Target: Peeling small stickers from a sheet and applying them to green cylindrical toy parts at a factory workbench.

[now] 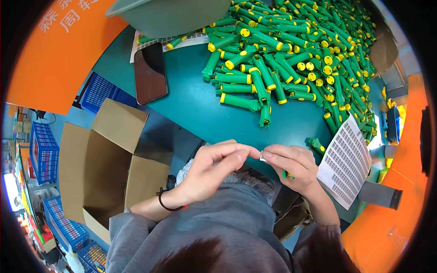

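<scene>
My left hand (214, 169), a dark cord with a red bead round its wrist, has its index finger stretched out and thumb lying beside it. That fingertip meets a small white sticker (263, 158), pinched by the thumb and finger of my right hand (295, 167). Inside the curled right fingers a bit of a green plastic tube (286, 174) shows; most of it is hidden. Just beyond this hand lies another green tube with a yellow end (316, 146). A white sheet printed with rows of small labels (344, 159) stands tilted to its right.
A big heap of green tubes with yellow ends (291, 50) covers the far side of the teal table (182, 113). A phone (151, 75) and a grey-green tub (170, 18) are at the far left. Below the table's left edge stands an open cardboard box (107, 168), near blue crates (44, 152).
</scene>
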Tool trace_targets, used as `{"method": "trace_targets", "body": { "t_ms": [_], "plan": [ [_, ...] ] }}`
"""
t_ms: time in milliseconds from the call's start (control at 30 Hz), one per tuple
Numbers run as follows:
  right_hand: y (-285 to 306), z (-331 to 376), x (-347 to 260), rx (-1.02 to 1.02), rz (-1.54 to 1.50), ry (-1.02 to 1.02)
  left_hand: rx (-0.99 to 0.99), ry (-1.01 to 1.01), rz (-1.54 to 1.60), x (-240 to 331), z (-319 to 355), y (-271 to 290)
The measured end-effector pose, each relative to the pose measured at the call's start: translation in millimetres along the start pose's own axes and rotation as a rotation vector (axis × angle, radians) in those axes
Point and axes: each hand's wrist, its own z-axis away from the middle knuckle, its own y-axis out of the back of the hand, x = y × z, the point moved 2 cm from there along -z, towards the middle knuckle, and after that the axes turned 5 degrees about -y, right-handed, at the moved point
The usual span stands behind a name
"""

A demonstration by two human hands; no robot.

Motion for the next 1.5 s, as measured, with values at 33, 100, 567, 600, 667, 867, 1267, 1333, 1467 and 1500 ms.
{"method": "trace_targets", "body": {
  "t_ms": [33, 100, 567, 600, 667, 867, 1267, 1333, 1467, 1500],
  "plan": [
    [0.6, -0.7, -0.5, 0.004, 0.003, -0.007, -0.007, 0.004, -0.001, 0.7, -0.7, -1.0],
    [-1.4, -3.6, 1.5, 0.023, -0.253, -0.215, 0.028, -0.387, -0.643, 11.1, -0.5, -2.1],
    [-8.2, 6.0, 0.0, -0.027, -0.161, 0.211, -0.114, -0.242, -0.088, -18.6, 23.0, 2.4],
    [-7.8, 3.6, -1.9, -0.109, -0.182, 0.28, -0.116, -0.44, -0.284, -15.7, 29.8, 2.7],
    [-4.6, 0.5, -13.3, -0.134, -0.128, 0.319, -0.116, -0.466, -0.293, -15.7, 36.8, 8.6],
    [-23.1, 2.6, -12.2, -0.141, -0.151, 0.268, -0.06, -0.382, -0.346, -21.7, 52.5, 18.7],
    [-13.1, -1.7, 39.2, 0.063, -1.454, -0.875, 0.543, -0.14, -0.459, -69.0, 64.2, 153.5],
    [-13.1, -2.6, 38.8, 0.091, -1.492, -0.855, 0.597, -0.099, -0.482, -66.5, 64.3, 155.1],
    [-18.5, -5.2, 35.7, 0.143, -1.557, -0.896, 0.674, 0.233, -1.003, -66.4, 62.8, 165.4],
    [-19.2, -4.3, 33.6, 0.129, -1.528, -0.929, 0.69, 0.029, -0.993, -68.1, 61.5, 167.3]
  ]
}}
